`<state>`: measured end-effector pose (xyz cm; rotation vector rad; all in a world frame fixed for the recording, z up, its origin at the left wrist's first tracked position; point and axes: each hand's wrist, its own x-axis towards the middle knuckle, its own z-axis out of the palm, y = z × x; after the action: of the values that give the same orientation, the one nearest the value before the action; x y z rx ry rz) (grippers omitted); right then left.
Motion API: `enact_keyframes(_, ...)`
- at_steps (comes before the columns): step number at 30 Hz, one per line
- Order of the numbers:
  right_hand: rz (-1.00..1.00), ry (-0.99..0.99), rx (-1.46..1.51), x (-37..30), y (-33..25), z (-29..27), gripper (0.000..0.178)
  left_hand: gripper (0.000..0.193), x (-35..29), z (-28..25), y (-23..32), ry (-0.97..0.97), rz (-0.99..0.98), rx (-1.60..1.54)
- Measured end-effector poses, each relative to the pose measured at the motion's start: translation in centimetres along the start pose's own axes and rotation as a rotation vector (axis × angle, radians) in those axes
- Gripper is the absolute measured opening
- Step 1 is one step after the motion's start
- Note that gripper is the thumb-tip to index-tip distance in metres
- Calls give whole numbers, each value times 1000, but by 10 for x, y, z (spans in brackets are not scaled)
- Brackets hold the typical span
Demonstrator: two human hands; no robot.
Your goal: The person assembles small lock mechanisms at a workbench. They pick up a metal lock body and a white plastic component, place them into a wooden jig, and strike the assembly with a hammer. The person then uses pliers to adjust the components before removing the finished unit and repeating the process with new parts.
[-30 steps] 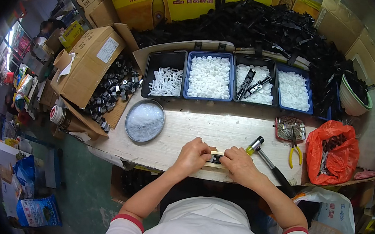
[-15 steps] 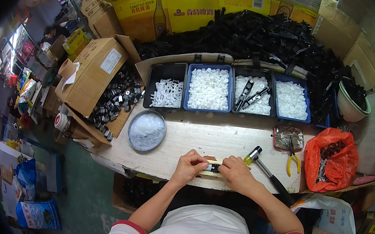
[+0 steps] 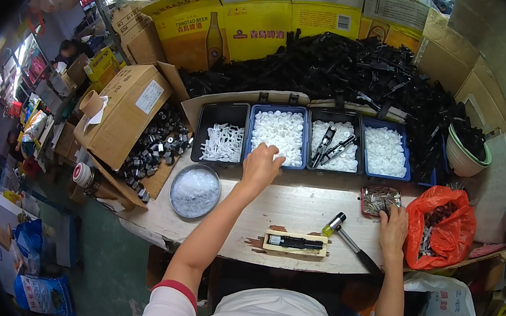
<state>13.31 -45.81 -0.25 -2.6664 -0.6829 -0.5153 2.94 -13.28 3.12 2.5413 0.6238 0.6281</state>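
Observation:
My left hand (image 3: 261, 166) is at the front edge of a blue bin (image 3: 305, 140) full of small white round plastic pieces (image 3: 281, 127). Its fingers are bent together over the pieces; whatever they grip is hidden. Farther right, my right hand (image 3: 393, 231) reaches to a small red box (image 3: 362, 201) of thin metal pins (image 3: 378, 199), fingers apart at its front edge. Between my arms, a black elongated part (image 3: 296, 243) lies in a pale wooden holder (image 3: 294, 250) on the table. A hammer (image 3: 349, 239) with a yellow-ended head and black grip rests beside it.
Neighbouring bins hold white pieces; two black parts (image 3: 332, 146) lie across one. A round metal dish (image 3: 194, 191) stands left, near a carton (image 3: 125, 117) and dark metal parts (image 3: 156, 135). A red bag (image 3: 459, 223) sits right. Black parts (image 3: 362, 61) are heaped behind.
Both hands have let go of the black part, leaving it in the wooden holder. The left went forward to the white pieces, the right across to the pins; the pliers are now covered.

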Motion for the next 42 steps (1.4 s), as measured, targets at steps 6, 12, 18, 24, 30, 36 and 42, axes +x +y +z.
enact_keyframes(6, 42, -37, 18, 1, 18, 11, 17, 19, 30, 14, -8, -137, 83, 79)
enact_keyframes(12, -21, -31, 2, 20, 3, -2, 13, 12, 45, 1, -17, -245, -91, -131)
enact_keyframes(18, -145, -140, -37, 46, -20, 27, 12, 16, 34, -17, -13, -281, -284, -842)
enact_keyframes(24, -282, -205, -68, 41, -27, 22, 6, 11, -20, -22, -1, -250, -336, -1206)
enact_keyframes(30, -276, -189, -72, 31, -7, 13, 8, 10, -64, -21, 5, -214, -593, -1498)
enact_keyframes(36, -287, -115, -38, 28, 0, 14, 8, 18, -91, -20, 9, -249, -720, -1652)
enact_keyframes(42, -325, 39, 85, 26, -11, -1, 16, 16, -111, -19, 11, -314, -752, -1752)
